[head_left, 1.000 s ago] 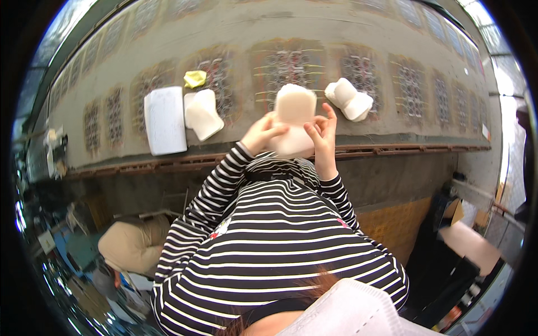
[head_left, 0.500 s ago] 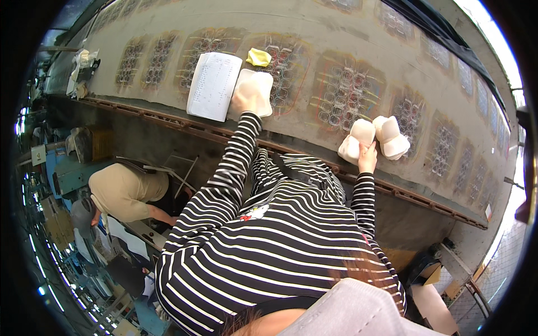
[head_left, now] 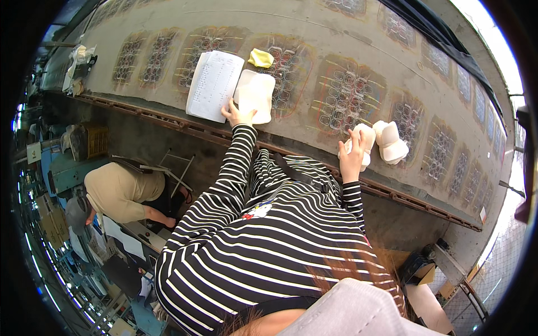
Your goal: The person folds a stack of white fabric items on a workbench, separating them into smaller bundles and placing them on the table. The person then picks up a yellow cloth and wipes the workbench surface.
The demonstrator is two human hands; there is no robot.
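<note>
A stack of cream, soft-cornered flat pieces lies on the long grey table. My left hand rests at its lower left corner, fingers spread, thumb by the stack's near edge. Farther right, two bundles of similar cream pieces sit side by side. Over the left bundle is my right hand, its fingers apart and touching or just above it; they partly hide it. The right bundle is narrow at its waist and untouched. Left of the stack are white sheets with rows of marks.
A crumpled yellow piece lies beyond the stack. The table has printed, stained patches and a rusty rail along its near edge. Behind on the left, a person in a beige top bends over beside a metal-framed chair.
My left hand has drawn back from over the stack to its near left corner, fingers now spread. My right hand has loosened its grip and shifted left, fingers now raised over the left bundle.
</note>
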